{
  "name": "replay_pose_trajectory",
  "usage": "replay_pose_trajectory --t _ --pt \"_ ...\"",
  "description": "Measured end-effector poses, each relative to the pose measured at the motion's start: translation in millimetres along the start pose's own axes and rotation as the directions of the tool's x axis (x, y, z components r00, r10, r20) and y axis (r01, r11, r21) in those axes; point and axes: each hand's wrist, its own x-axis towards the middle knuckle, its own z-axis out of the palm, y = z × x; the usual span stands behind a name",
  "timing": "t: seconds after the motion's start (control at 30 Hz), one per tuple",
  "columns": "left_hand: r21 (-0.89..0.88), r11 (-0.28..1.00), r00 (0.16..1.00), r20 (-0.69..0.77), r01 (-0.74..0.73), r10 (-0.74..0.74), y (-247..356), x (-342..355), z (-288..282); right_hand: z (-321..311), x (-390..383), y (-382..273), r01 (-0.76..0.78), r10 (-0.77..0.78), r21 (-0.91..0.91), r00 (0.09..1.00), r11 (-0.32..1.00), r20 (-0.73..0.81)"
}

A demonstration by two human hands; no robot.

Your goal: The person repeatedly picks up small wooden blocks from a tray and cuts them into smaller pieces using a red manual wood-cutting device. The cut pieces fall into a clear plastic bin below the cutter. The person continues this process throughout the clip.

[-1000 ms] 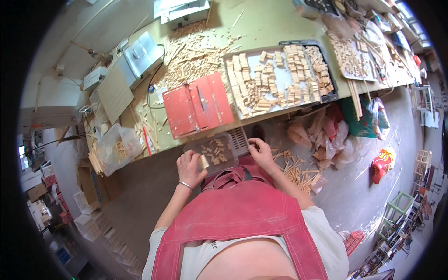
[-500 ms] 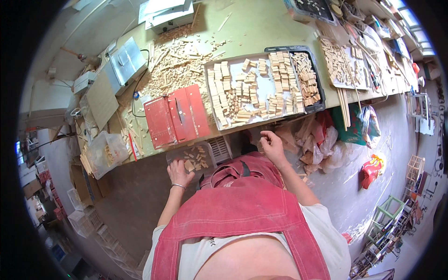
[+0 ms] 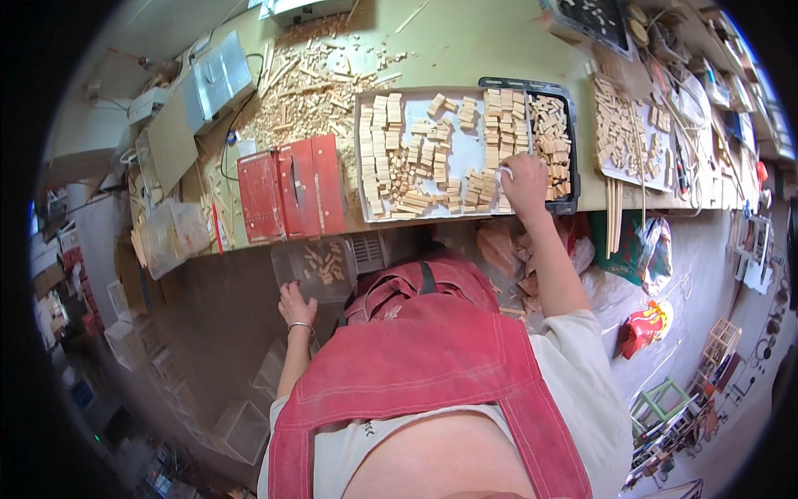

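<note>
Head view: the right hand [image 3: 525, 185] reaches over the near right part of the white tray [image 3: 467, 154], its fingers down among the wood blocks [image 3: 500, 121]. Its grip is bent and turned away, so I cannot tell whether it pinches a block. The left hand [image 3: 298, 304] is low at the near left corner of the clear bin [image 3: 287, 262], its grip loosely spread, thumb apart from the fingers; whether it touches the rim is unclear. Small wood pieces [image 3: 326, 264] lie loose in the bin, just below the desk [image 3: 453, 50] edge.

The blocks stand in rows along the tray's left and right sides, with looser clusters between. Just beyond its right side is a black crate [image 3: 572, 145] with more blocks. Left of the tray sits a red plate [image 3: 320, 187], with scattered offcuts [image 3: 307, 96] behind it.
</note>
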Motion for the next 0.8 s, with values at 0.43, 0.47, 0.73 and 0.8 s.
replay_pose_trajectory --t 0.43,0.47,0.73,0.8 --pt "-0.142 0.937 0.943 0.149 0.319 -0.299 -22 -114 58 28 32 20 0.191 -0.167 -0.147 0.972 0.971 0.164" --pt "-0.141 0.937 0.942 0.151 0.319 -0.298 -23 -117 61 27 34 19 0.190 -0.164 -0.146 0.971 0.971 0.172" --pt "-0.162 0.929 0.940 0.137 0.333 -0.313 -20 -129 68 28 38 28 0.191 -0.151 -0.134 0.953 0.972 0.262" --pt "-0.168 0.928 0.941 0.131 0.333 -0.313 -14 -127 65 27 39 28 0.201 -0.157 -0.143 0.950 0.969 0.270"
